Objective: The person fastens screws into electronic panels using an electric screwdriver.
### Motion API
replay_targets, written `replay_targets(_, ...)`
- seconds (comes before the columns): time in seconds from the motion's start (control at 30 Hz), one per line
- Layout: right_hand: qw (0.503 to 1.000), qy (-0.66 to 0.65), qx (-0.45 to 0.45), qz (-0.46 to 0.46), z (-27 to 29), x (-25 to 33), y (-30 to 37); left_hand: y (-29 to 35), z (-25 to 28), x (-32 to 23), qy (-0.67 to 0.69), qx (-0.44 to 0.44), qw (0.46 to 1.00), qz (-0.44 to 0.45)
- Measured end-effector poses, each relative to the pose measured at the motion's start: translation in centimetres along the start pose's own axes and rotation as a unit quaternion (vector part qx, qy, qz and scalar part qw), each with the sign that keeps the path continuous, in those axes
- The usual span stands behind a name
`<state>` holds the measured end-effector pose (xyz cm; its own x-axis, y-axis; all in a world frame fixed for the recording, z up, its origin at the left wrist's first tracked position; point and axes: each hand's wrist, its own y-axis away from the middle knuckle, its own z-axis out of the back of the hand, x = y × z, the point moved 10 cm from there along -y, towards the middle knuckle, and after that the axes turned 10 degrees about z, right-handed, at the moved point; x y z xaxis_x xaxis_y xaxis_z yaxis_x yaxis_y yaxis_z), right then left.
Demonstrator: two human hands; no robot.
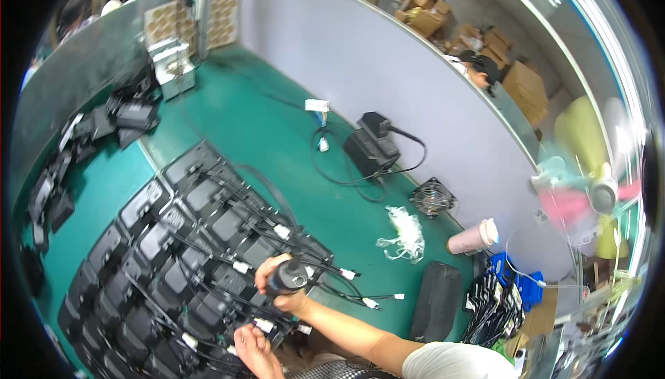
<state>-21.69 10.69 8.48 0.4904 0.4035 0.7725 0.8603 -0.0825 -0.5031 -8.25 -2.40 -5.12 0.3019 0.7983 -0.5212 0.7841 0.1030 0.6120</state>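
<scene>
My right hand (282,287) is wrapped round a black cylindrical power tool (288,276), seen nearly end-on, which looks like an electric screwdriver. It is held over the right side of a block of black plastic housings (161,240) laid in rows, with black cables and white connectors among them. What the tool's tip touches is hidden. Lower and to the left, my left hand (256,351) has its fingers curled in at the near edge of the housings, next to a white connector (264,325). Whatever it may hold cannot be made out.
On the green table (228,102) are a black power unit (373,147) with cables, a small fan (433,197), white ties (403,233), a pink bottle (472,238) and a dark pouch (438,301). Black parts (93,126) line the left. A colourful fan (601,195) spins at right.
</scene>
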Motion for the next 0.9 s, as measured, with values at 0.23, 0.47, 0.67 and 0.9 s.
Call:
replay_targets(0.23,0.998,0.004,-0.017,-0.063,1.7,0.1,-0.3,2.7,-2.5,-0.5,-0.021,-0.073,0.997,0.033)
replay_targets(0.47,0.99,-0.054,-0.133,-0.012,3.9,4.2,-1.9,3.0,-2.4,-0.5,-0.002,-0.061,0.996,0.061)
replay_targets(0.67,0.972,-0.156,-0.174,-0.022,2.2,8.8,-2.4,4.6,-4.9,-1.3,0.059,0.015,0.996,0.058)
replay_targets(0.9,0.968,-0.21,-0.136,-0.018,2.3,10.5,-1.0,5.7,-6.8,1.9,0.054,0.104,0.984,0.137)
